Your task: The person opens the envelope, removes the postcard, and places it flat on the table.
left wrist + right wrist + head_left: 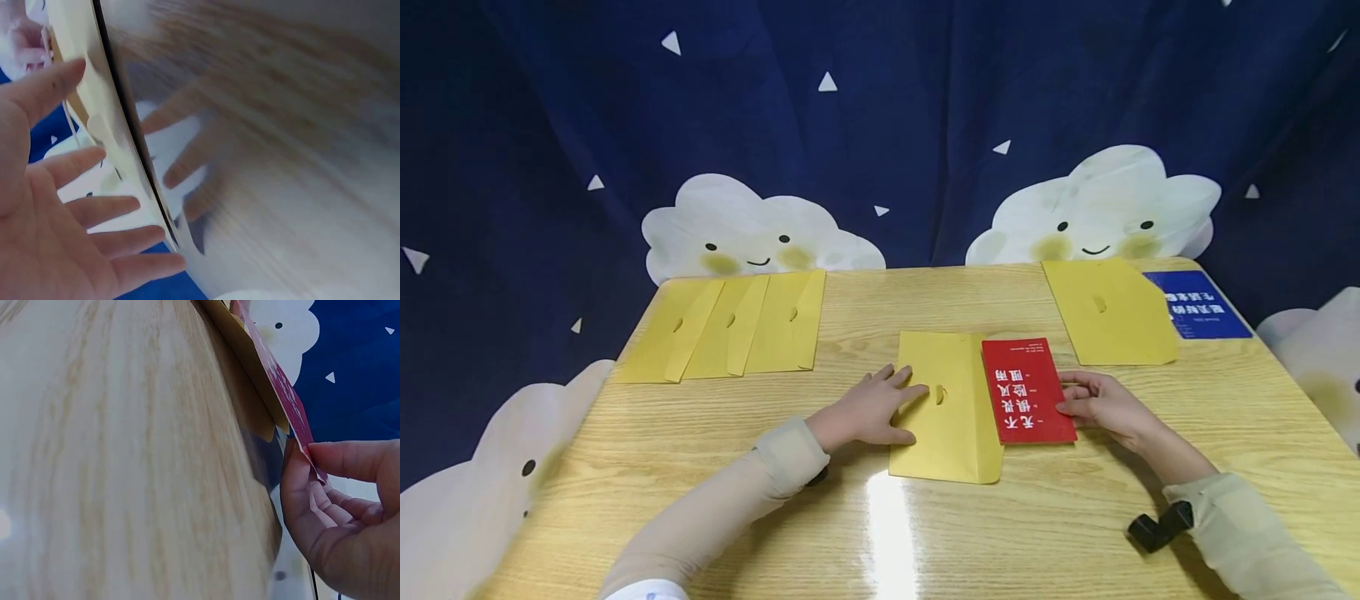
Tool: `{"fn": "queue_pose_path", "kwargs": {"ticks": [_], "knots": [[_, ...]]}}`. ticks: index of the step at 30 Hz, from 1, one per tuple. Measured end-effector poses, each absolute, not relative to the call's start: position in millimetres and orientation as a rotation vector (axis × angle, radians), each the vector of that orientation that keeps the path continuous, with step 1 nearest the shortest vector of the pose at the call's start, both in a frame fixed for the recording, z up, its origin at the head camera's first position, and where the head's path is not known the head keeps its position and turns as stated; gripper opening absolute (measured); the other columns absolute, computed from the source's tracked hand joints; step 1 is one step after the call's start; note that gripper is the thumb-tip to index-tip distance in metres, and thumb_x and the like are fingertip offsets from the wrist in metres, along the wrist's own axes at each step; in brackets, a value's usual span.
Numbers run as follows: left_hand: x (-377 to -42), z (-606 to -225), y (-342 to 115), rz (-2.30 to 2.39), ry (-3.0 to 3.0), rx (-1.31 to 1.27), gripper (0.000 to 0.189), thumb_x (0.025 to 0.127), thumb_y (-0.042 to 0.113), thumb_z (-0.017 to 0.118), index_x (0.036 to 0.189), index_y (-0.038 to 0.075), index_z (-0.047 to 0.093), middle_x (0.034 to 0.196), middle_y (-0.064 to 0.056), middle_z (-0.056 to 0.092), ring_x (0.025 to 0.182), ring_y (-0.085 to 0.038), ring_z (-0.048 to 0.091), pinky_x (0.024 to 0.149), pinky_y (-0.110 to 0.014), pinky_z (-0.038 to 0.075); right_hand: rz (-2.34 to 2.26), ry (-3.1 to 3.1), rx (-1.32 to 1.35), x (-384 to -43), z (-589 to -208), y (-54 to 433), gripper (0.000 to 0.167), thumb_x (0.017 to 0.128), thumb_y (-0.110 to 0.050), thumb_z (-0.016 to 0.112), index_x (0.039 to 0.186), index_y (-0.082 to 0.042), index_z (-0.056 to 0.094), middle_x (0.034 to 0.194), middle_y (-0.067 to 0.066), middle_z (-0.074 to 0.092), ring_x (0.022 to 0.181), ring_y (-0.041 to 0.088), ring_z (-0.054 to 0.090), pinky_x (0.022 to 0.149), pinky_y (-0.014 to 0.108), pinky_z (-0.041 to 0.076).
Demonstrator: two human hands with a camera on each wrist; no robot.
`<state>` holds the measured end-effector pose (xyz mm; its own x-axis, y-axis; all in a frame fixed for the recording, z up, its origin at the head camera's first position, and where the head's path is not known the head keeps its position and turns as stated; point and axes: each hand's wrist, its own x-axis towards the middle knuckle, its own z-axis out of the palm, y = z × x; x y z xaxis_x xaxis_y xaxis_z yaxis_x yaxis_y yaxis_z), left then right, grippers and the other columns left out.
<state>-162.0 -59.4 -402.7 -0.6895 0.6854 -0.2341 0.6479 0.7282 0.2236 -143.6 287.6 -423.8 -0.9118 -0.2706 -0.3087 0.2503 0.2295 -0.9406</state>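
A yellow envelope lies in the middle of the table with its flap side to the right. My left hand has its fingers spread, fingertips at the envelope's left edge; the left wrist view shows the same hand with straight fingers. Between thumb and fingers my right hand pinches the right edge of a red card printed with white characters. The card overlaps the envelope's flap in the head view. From the right wrist, the card stands tilted above the table, its corner in the pinching hand.
Several yellow envelopes overlap in a row at the back left. At the back right another yellow envelope partly covers a blue card with white characters. Behind the wooden table hangs a dark blue curtain with clouds.
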Motion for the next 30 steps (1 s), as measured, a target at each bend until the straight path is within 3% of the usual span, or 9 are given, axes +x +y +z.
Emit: {"fn": "queue_pose_path", "kwargs": {"ticks": [9, 26, 30], "knots": [[-157, -401, -67, 0.147, 2.572, 1.074, 0.080, 0.074, 0.053, 0.067, 0.141, 0.023, 0.035, 0.147, -0.016, 0.022, 0.132, -0.040, 0.019, 0.099, -0.056, 0.027, -1.739, 2.085, -0.037, -142, -423, 289, 0.063, 0.085, 0.004, 0.055, 0.133, 0.020, 0.017, 0.084, 0.003, 0.060, 0.076, 0.012, 0.063, 0.068, 0.032, 0.053], [-147, -401, -53, -0.012, 2.598, 1.139, 0.076, 0.077, 0.059, 0.060, 0.141, 0.024, 0.037, 0.146, -0.016, 0.024, 0.132, -0.038, 0.021, 0.097, -0.057, 0.029, -1.798, 2.011, -0.107, -133, -420, 305, 0.060, 0.086, 0.001, 0.057, 0.132, 0.018, 0.022, 0.090, 0.003, 0.062, 0.080, 0.017, 0.063, 0.069, 0.034, 0.053], [-146, -403, -51, -0.026, 2.600, 1.158, 0.077, 0.077, 0.060, 0.059, 0.141, 0.024, 0.037, 0.146, -0.015, 0.025, 0.132, -0.038, 0.023, 0.096, -0.057, 0.031, -1.872, 1.914, -0.166, -132, -422, 311, 0.041, 0.086, 0.002, 0.057, 0.125, -0.003, 0.046, 0.093, 0.003, 0.064, 0.082, 0.018, 0.064, 0.070, 0.034, 0.053]]}}
